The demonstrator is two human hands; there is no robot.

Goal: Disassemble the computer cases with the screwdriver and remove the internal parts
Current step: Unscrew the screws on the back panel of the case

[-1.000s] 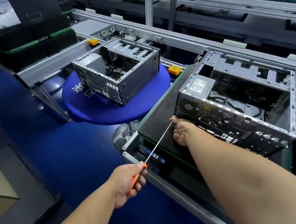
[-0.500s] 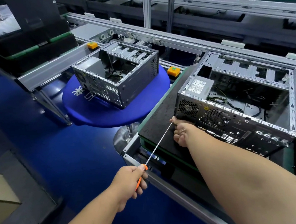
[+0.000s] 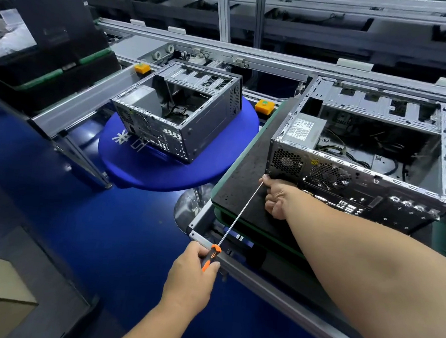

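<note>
Spanning the right side, a black, speckled matte pallet (image 3: pixel 242 175) with a green edge band sits on a grey aluminium conveyor frame (image 3: pixel 274 286) and carries the nearer computer case (image 3: pixel 362 162), a boxy bare-steel chassis lying with its side panel off, its punched rear plate toward the pallet's near edge. Inside it, at the left rear corner, lies a grey sheet-metal power supply (image 3: pixel 302 129) with a white printed label, beside loose dark cables; honeycomb fan grilles perforate the rear plate. A second computer case (image 3: pixel 182 123), smaller in view, grey and likewise opened, rests on a round, smooth blue table (image 3: pixel 163 175) to the left of the pallet, near its far-left corner. Two orange block-shaped stops (image 3: pixel 264 106) stand on the rails behind. The right hand (image 3: pixel 278 199) lies on the pallet against the lower left corner of the nearer case's rear plate, fingers curled, thumb and forefinger pinching the tip of a screwdriver (image 3: pixel 235 220), whose thin bright steel shaft slants down to the left. The left hand (image 3: pixel 191 280), below the conveyor's near rail, grips its ribbed orange-and-black handle.
</note>
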